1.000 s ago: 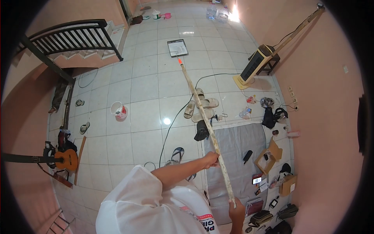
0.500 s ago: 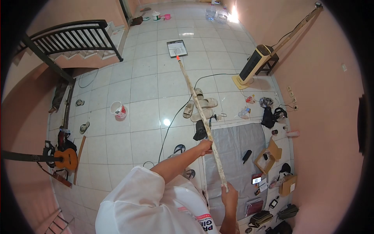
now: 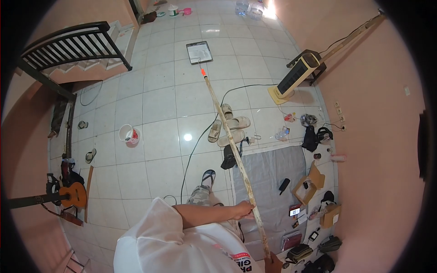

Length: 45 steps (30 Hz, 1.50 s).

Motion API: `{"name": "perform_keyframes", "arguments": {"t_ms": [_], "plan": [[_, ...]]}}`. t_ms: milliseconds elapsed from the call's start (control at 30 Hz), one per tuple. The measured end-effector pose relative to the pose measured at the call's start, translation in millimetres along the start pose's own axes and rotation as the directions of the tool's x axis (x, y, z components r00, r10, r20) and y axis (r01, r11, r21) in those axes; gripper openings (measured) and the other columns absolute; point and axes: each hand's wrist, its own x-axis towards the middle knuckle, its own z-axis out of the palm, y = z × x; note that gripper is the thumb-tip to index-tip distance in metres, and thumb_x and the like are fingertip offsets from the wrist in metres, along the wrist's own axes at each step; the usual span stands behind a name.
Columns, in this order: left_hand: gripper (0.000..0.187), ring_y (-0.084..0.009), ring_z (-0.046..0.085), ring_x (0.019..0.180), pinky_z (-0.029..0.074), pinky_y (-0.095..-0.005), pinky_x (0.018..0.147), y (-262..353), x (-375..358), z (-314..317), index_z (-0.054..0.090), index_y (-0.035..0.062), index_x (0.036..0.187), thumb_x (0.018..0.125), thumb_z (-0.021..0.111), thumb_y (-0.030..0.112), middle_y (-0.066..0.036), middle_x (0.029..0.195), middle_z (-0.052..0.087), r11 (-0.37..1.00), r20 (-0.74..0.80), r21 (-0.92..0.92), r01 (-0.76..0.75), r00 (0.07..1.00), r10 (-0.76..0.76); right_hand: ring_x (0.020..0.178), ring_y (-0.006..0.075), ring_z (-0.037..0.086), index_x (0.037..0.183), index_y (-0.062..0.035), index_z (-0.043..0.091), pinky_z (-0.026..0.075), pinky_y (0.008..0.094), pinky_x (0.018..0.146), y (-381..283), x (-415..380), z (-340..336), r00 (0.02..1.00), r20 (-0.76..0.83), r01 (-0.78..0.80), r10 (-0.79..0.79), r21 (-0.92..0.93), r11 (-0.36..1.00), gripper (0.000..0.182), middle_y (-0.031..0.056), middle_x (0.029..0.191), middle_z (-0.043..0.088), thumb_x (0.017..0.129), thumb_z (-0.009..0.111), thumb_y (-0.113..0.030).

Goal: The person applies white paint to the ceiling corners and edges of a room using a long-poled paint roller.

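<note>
My left hand (image 3: pixel 244 210) is closed around a long, paint-stained pole (image 3: pixel 233 143), partway up its length. Near the pole's lower end, my right hand (image 3: pixel 273 263) grips it at the bottom of the view, partly cut off by the frame edge. At the far end is the orange handle of a paint roller (image 3: pixel 203 72), whose thin wire frame reaches into a dark-rimmed paint tray (image 3: pixel 210 58) holding white paint. The roller's head is hard to make out in the white. Beneath the pole lie several sandals (image 3: pixel 238 122) and a black cap (image 3: pixel 229 157).
A white bucket (image 3: pixel 129 135) stands on the tiles to the left. A tower fan (image 3: pixel 298 77) is by the right wall, its cable (image 3: pixel 193 150) crossing the floor. A grey mat (image 3: pixel 273 182) holds a phone and an open box (image 3: pixel 309 184). A guitar (image 3: pixel 75 194) lies left.
The pole has been drawn back toward my body, so the orange handle sits farther from the tray. Both hands are lower in view. A sandalled foot has come forward.
</note>
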Motion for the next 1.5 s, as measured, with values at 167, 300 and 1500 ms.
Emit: {"name": "perform_keyframes", "arguments": {"t_ms": [167,300,1500], "plan": [[0.022,-0.0168,0.061,0.085,0.057,-0.0348,0.076,45.4,35.8,-35.6,0.055,0.0079,0.112,0.098,0.055,0.025,-0.005,0.097,0.061,0.970,-0.068,0.225,-0.092,0.992,0.110,0.075,0.0422,0.066,0.111,-0.0036,0.066,0.050,0.0441,0.063,-32.2,48.4,21.7,0.999,-0.021,0.031,-0.033,-0.070,0.997,0.033,0.0259,0.080,0.065,0.085,0.066,-0.024],[0.020,-0.0183,0.063,0.093,0.056,-0.0371,0.082,101.7,18.8,-47.9,0.055,0.0087,0.109,0.100,0.052,0.026,-0.005,0.099,0.062,0.983,-0.067,0.079,-0.167,0.983,0.172,0.079,0.0455,0.064,0.111,-0.0047,0.064,0.050,0.0478,0.066,-60.3,81.3,35.2,0.993,-0.029,0.115,-0.117,-0.058,0.992,0.033,0.0266,0.084,0.066,0.088,0.065,-0.028],[0.016,-0.0223,0.058,0.089,0.050,-0.0436,0.081,-39.0,53.4,11.0,0.051,0.0106,0.109,0.101,0.044,0.023,-0.006,0.095,0.058,0.987,-0.213,0.064,-0.146,0.964,0.157,0.082,0.0458,0.063,0.114,-0.0067,0.060,0.050,0.0494,0.069,169.6,-36.8,-11.2,0.915,0.386,-0.107,0.114,-0.040,0.993,0.040,0.0272,0.085,0.065,0.090,0.059,-0.038]]}}
